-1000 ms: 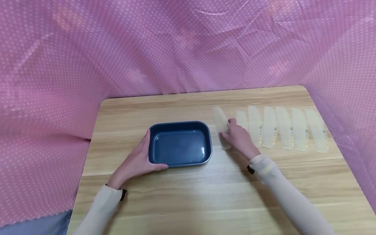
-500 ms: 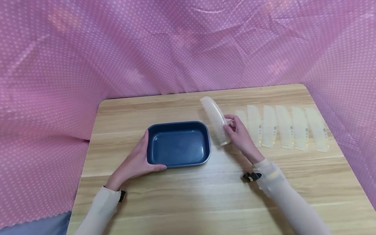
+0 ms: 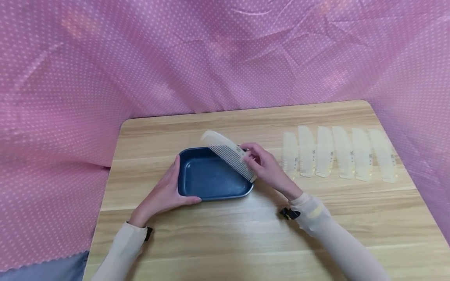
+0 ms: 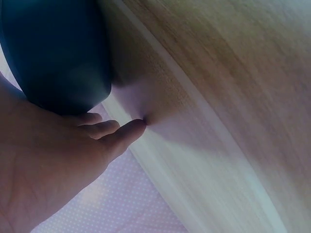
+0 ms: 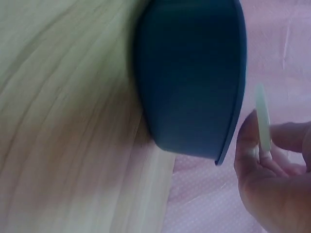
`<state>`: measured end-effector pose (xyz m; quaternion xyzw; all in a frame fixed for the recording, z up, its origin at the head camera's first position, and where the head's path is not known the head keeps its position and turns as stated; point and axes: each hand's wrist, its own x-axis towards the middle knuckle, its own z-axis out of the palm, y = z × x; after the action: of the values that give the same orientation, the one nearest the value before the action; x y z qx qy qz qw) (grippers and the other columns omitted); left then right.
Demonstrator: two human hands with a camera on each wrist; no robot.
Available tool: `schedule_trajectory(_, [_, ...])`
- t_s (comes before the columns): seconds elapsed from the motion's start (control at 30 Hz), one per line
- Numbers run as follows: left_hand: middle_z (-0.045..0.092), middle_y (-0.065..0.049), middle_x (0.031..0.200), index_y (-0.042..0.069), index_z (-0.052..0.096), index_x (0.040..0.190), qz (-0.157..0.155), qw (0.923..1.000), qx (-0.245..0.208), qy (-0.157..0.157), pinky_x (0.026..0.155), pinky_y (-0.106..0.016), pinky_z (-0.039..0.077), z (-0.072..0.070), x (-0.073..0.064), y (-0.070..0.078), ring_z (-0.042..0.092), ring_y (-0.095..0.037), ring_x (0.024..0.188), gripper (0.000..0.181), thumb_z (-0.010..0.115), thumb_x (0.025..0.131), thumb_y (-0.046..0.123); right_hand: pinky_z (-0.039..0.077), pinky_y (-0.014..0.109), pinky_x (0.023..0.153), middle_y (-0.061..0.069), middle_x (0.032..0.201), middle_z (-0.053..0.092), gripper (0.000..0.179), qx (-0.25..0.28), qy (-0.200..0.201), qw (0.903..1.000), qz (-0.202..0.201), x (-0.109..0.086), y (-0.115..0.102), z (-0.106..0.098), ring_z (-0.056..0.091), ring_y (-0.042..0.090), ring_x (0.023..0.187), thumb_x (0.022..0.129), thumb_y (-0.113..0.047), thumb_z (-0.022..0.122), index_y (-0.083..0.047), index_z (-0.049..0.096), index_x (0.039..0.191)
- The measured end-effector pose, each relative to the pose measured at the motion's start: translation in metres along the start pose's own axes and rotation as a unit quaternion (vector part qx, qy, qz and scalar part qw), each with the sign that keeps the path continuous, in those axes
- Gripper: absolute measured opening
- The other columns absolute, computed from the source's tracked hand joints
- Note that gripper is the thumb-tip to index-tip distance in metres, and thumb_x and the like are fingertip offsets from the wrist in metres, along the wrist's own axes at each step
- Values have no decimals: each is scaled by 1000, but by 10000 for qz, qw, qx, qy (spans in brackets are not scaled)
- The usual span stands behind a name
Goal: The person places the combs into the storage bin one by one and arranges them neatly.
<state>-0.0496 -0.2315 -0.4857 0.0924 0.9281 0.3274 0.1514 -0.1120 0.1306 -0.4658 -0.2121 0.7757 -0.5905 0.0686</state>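
Note:
My right hand (image 3: 264, 162) pinches a cream comb (image 3: 228, 154) between thumb and fingers. The comb tilts over the right part of a blue rectangular box (image 3: 207, 196), its teeth facing down toward the near left. In the right wrist view, the comb (image 5: 262, 116) appears edge-on beside the rim of the box (image 5: 194, 87). My left hand (image 3: 166, 191) rests against the left end of the box, thumb along the near wall and fingers along the left wall. The left wrist view shows that hand's fingers (image 4: 116, 138) extended beside the box (image 4: 58, 53).
Several more cream combs (image 3: 325, 152) lie in a row on the right of the wooden table (image 3: 225, 242), teeth toward the left. A pink dotted cloth (image 3: 225, 58) hangs behind the table and along both sides.
My right hand has picked the leftmost comb up from the table and carried it left over the box, turning it more sideways. The left hand and the box stay in place.

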Motion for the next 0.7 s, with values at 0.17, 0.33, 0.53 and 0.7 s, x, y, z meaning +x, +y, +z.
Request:
schedule_trajectory(0.17, [-1, -5, 182, 27, -21, 172, 17, 10000, -42, 0, 123, -70, 25, 2, 0, -2, 12, -36, 165, 155, 93, 76, 70, 51, 29, 70, 5, 96, 68, 31, -510, -531, 9964, -413, 4, 0, 12, 61, 19, 83, 108, 0, 66, -4, 67, 139])
schedule_trajectory(0.33, [-1, -5, 182, 25, -19, 173, 60, 10000, -60, -7, 124, -71, 23, 1, 1, -3, 12, -37, 165, 154, 92, 76, 69, 51, 32, 70, 1, 96, 66, 29, -1030, -1029, 9884, -443, 8, -1, 20, 59, 15, 81, 110, -6, 65, -7, 68, 139])
schedule_trajectory(0.53, [0, -8, 182, 25, -20, 173, 7, 10000, 24, -57, 124, -71, 24, 0, 1, -3, 12, -38, 165, 154, 90, 77, 73, 56, 35, 82, 4, 114, 74, 27, -1469, -1459, 9765, -590, 13, -3, 31, 62, 15, 91, 111, -4, 62, -8, 71, 136])
schedule_trajectory(0.7, [0, -9, 182, 23, -20, 173, -9, 10000, 55, -66, 124, -71, 24, 0, 1, -2, 12, -39, 165, 155, 91, 76, 72, 56, 38, 96, 5, 124, 75, 25, -1831, -1778, 9644, -690, 13, -5, 39, 67, 14, 107, 112, -4, 60, -7, 72, 134])
